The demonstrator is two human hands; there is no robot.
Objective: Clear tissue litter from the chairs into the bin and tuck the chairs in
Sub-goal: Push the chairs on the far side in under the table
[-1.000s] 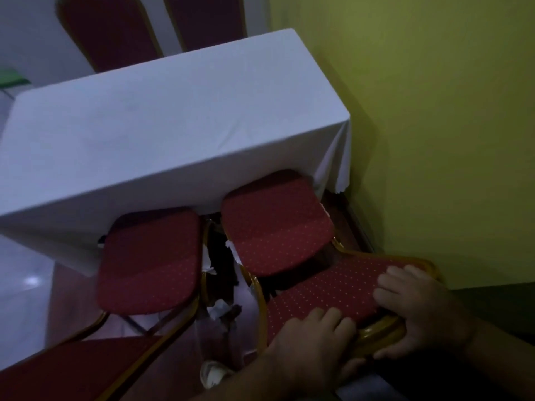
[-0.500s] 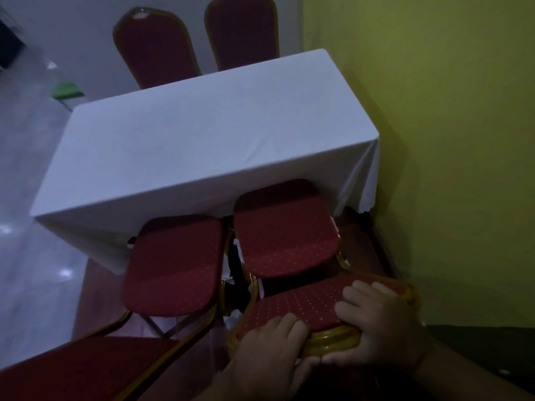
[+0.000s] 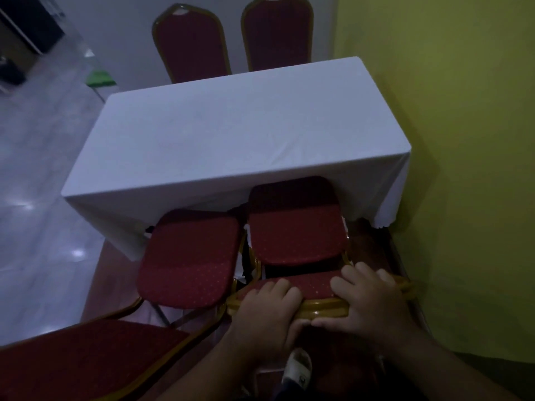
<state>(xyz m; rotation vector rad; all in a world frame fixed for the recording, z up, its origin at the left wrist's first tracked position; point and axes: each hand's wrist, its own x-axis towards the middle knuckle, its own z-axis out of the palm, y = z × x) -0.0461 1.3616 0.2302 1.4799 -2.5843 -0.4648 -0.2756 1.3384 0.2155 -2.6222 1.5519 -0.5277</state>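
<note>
- Chair back, red with a gold frame, is seen at lower centre, its top rail gripped from above by both hands.
- Left hand is wrapped over the left part of the rail, fingers curled onto the red padding and thumb tucked under the gold edge.
- Right hand is clamped on the right part of the same rail, fingers spread over the padding and thumb pressed along the frame; the two thumbs nearly meet.
- Seat of the held chair is pushed partly beneath the overhang of the tablecloth, close to the yellow wall.
- Neighbouring chair seat sits just to the left, less far under the cloth, and its own backrest is seen at the lower left corner.
- White scraps, possibly tissue, are visible in the gap between the two seats; what they rest on cannot be told.
- White-covered table fills the middle of the view, with two more red chairs standing upright at its far side.
- White shoe is seen on the floor below the hands.
</note>
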